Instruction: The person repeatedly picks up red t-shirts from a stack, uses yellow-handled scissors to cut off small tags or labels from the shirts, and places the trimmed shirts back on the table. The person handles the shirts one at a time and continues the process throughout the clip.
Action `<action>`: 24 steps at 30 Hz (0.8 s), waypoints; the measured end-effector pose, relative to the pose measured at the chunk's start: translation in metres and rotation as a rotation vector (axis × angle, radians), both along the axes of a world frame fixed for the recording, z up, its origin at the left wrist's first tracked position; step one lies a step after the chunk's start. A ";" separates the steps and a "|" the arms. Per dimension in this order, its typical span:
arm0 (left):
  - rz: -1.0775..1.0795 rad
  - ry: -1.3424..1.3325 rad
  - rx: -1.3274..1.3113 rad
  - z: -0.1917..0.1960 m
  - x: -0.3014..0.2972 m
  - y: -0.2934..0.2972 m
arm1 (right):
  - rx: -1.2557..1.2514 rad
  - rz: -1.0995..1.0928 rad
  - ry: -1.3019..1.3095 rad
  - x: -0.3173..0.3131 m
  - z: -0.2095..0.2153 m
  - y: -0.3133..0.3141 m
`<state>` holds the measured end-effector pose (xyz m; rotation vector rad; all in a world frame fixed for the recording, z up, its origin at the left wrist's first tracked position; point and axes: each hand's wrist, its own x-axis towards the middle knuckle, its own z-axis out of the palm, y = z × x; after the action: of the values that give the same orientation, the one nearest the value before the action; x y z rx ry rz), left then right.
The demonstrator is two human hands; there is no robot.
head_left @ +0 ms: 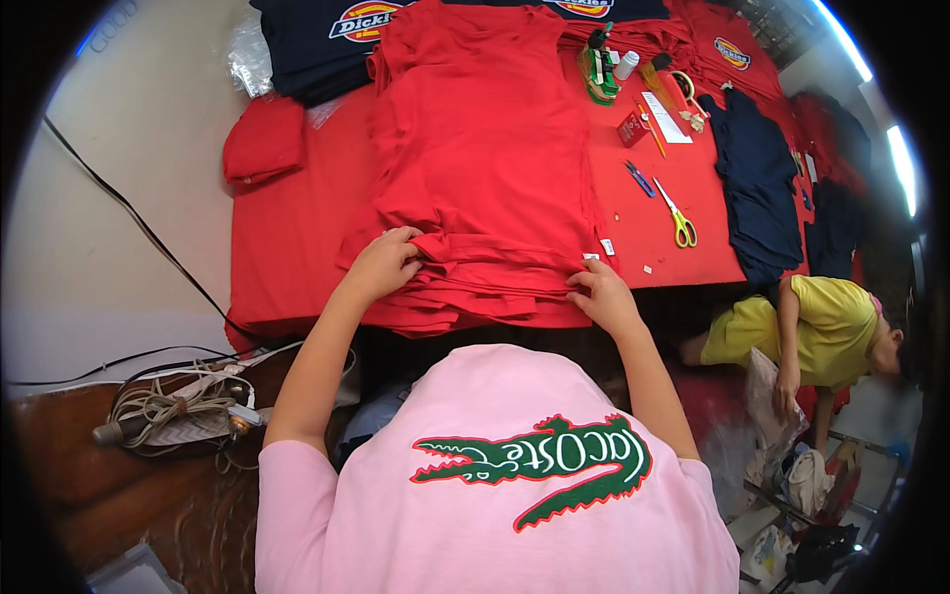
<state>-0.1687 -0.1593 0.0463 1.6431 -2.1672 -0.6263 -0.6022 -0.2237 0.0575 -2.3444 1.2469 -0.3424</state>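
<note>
Head view: red shirt [475, 148] lies uppermost on a pile of red garments [445, 307], running away from the fingers with its near edge bunched into a fold between them. Left hand [384, 265] has thumb and fingertips closed on the left end of that fold, pinching the cloth. Right hand [606, 297] has its curled fingertips against the right end, just beside a small white tag [591, 256]; whether they grip or merely rest I cannot tell.

The step in hand seems to be turning up or lining up this near edge across the pile. The next move would call for an even hold at both ends, fingers level, so the layer lies straight without dragging those beneath, whose edges show loosely stacked nearer the wearer than the fingertips.

Beyond and to the right of the right fingers, yellow-handled scissors [683, 228] and blue snips [639, 178] lie on the red table covering [683, 262], well apart from the fold. Farther right of them lies a navy garment [757, 178].
</note>
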 end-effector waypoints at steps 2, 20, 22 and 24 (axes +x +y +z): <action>-0.013 -0.144 -0.139 0.005 -0.010 0.004 | -0.051 -0.040 -0.042 -0.002 -0.010 0.000; 0.315 -0.379 -0.771 0.079 0.073 -0.029 | -0.360 -0.060 -0.516 0.024 0.114 -0.042; 0.184 -0.402 -0.605 0.035 0.079 -0.014 | -0.326 -0.070 -0.423 0.012 0.093 -0.041; 0.097 -0.411 -0.533 -0.004 0.082 0.000 | -0.329 -0.091 -0.332 0.005 0.078 -0.036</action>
<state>-0.0866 -0.1593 0.0424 1.6511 -2.2304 0.3307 -0.5975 -0.2600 0.1350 -2.3645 1.2064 -0.9894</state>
